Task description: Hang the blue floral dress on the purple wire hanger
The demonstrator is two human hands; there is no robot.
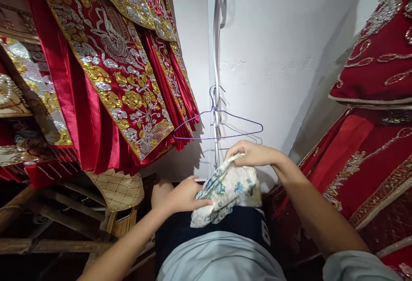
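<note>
A white floral cloth (236, 184) with blue-green flowers is held between my two hands over my lap. My right hand (249, 153) pinches its upper edge, with the fingers partly behind the fabric. At its left side, my left hand (189, 195) grips the cloth, thumb lying on the front and the other fingers behind it. The fabric is bunched and folded, so its full shape cannot be made out. Just beyond my hands, a purple wire hanger (219, 137) hangs bare, its hook by a white strap (216, 49) on the wall.
Red garments with gold and silver embroidery (128, 79) hang at the left. More beaded red garments (370, 143) hang at the right. A white wall (273, 36) stands ahead. At lower left are a wooden frame (58, 245) and a quilted cream piece (117, 188).
</note>
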